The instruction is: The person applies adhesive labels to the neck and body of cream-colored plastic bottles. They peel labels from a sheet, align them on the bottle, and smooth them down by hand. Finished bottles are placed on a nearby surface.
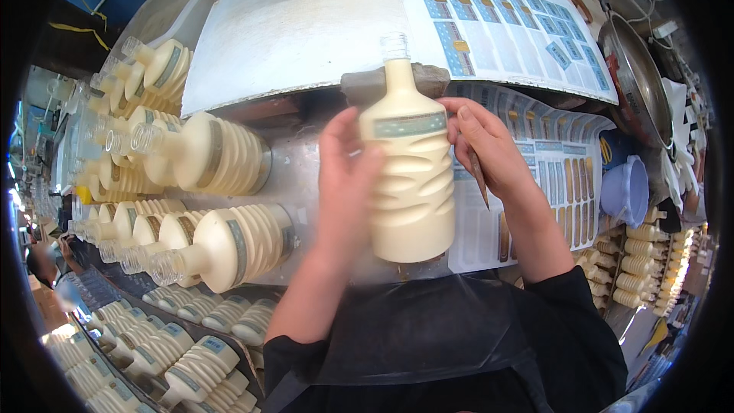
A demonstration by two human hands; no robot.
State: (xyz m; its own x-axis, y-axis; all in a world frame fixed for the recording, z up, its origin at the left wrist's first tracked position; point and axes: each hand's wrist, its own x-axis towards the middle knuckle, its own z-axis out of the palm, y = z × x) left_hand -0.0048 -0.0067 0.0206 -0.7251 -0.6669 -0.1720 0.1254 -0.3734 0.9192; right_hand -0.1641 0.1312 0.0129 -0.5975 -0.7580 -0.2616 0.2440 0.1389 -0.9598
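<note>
The counter (298,157) is grey, with a raised white board (298,30) along its far edge. Label sheets (497,19) cover the board's right end; cream bottles (229,154) lie at the counter's left end. A blue bucket (625,191) is off the right end. The ribbed bottle (413,191) is located between both hands at the near edge, neck directed away. Right hand (489,141): grip closed on a pointed brown tool (479,176), fingertips beside the bottle's shoulder. Left hand (348,183): blurred at the bottle's left side; grip state cannot be determined.
</note>
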